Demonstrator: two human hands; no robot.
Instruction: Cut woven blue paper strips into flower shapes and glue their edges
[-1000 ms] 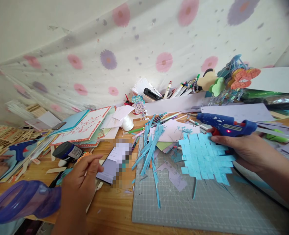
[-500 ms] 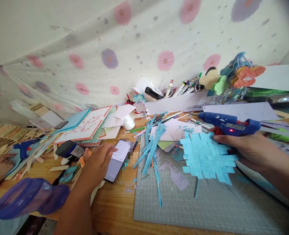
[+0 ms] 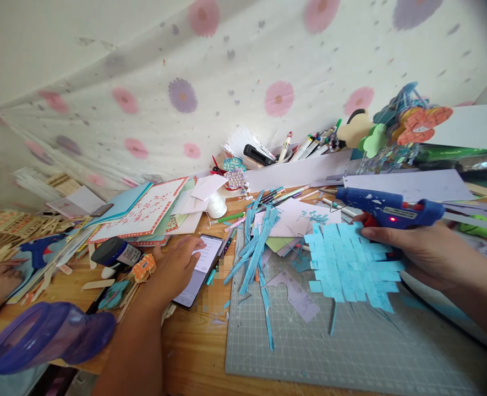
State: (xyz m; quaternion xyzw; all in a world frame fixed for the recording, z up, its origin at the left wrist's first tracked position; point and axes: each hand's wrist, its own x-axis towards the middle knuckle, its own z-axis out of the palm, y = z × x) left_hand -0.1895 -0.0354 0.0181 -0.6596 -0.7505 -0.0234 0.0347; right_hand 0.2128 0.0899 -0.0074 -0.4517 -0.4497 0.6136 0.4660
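Below flowered sheeting [image 3: 230, 110], a phone [image 3: 201, 267] lies on the wooden table [image 3: 193, 352].

At 4 o'clock the woven piece [image 3: 353, 267] was matt, rough-edged paper; at 3 the glue gun [image 3: 375, 204] had smooth plastic casing. The phone [image 3: 205, 261], at 7, looked glossy, the surface [image 3: 193, 352] below lightly shiny wood. The purple vessel [image 3: 40, 336] at 8 was translucent plastic.

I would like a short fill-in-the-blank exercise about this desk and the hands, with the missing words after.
The right hand grips a dark blue ____.
The left hand partly covers a lit ____.
The cutting mat is ____ in colour.
The woven paper is light ____.

Missing words: glue gun; phone; grey; blue.
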